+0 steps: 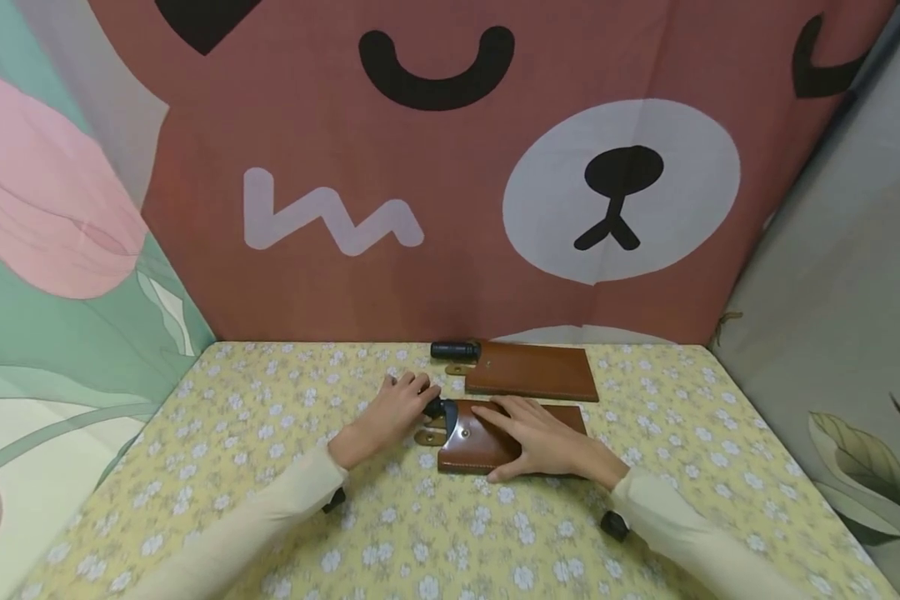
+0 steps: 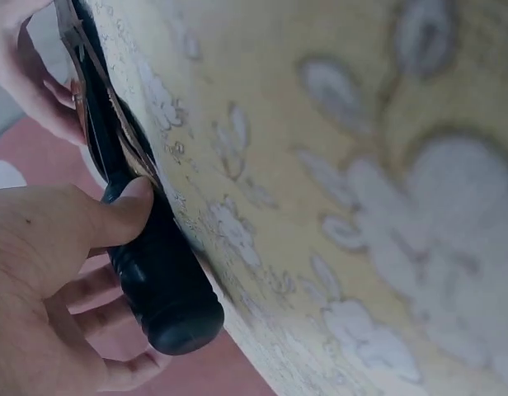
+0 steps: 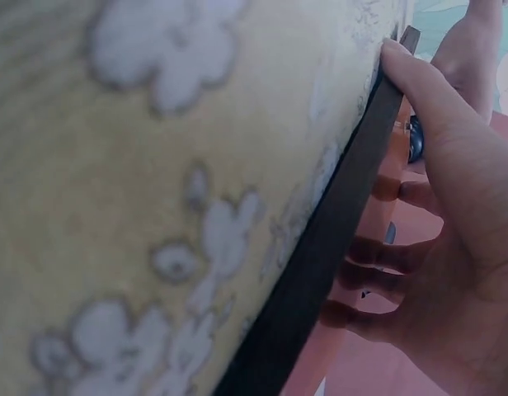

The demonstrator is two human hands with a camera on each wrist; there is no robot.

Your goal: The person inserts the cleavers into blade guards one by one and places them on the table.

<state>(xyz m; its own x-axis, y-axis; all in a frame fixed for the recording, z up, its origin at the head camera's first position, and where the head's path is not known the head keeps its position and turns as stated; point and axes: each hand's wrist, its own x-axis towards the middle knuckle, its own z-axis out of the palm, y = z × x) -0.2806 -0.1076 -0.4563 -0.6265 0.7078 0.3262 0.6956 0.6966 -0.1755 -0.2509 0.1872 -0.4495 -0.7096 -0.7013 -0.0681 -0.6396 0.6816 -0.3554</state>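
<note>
A brown leather sheath (image 1: 468, 454) with a wide, boxy shape lies flat on the table in front of me. From its left end comes the black handle (image 2: 167, 272) of a knife, with a dark piece of the blade (image 1: 450, 412) showing at the sheath's mouth. My left hand (image 1: 401, 404) grips that handle, thumb on one side and fingers curled on the other. Across the sheath lies my right hand (image 1: 543, 437), its thumb at the near edge and its fingers over the top. A leather strap (image 1: 429, 437) sticks out to the left, unfastened.
Behind, a second brown sheath (image 1: 532, 371) with another black handle (image 1: 453, 351) lies parallel to the first. A yellow flowered cloth (image 1: 375, 533) covers the table. At its far edge hangs a fabric backdrop (image 1: 330, 283) printed with a bear face; printed cloths flank both sides.
</note>
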